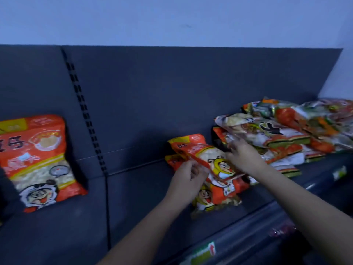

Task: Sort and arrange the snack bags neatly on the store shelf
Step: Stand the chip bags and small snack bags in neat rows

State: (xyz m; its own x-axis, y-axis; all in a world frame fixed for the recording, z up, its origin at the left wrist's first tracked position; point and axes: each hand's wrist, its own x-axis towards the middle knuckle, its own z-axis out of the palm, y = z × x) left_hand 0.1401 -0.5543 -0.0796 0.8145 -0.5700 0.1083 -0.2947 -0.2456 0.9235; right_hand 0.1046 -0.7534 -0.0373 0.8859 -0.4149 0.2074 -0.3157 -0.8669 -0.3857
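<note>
Mid-sort, the left hand [188,176] pinches the top orange bag [214,159] of the small stack mid-shelf [133,197], while the right hand [243,156] reaches the jumbled pile [286,134], grip unclear; next likely calls for lifting that bag free.

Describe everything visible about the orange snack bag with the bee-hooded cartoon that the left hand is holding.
The bee-cartoon bag is glossy orange-red plastic with a clear window showing pale snack pieces and a cartoon figure in a yellow striped hood. It looks full. It is tilted and raised above similar bags lying on the dark shelf. The left hand pinches its lower left edge. The right hand lies against its right side, grip unclear.
</note>
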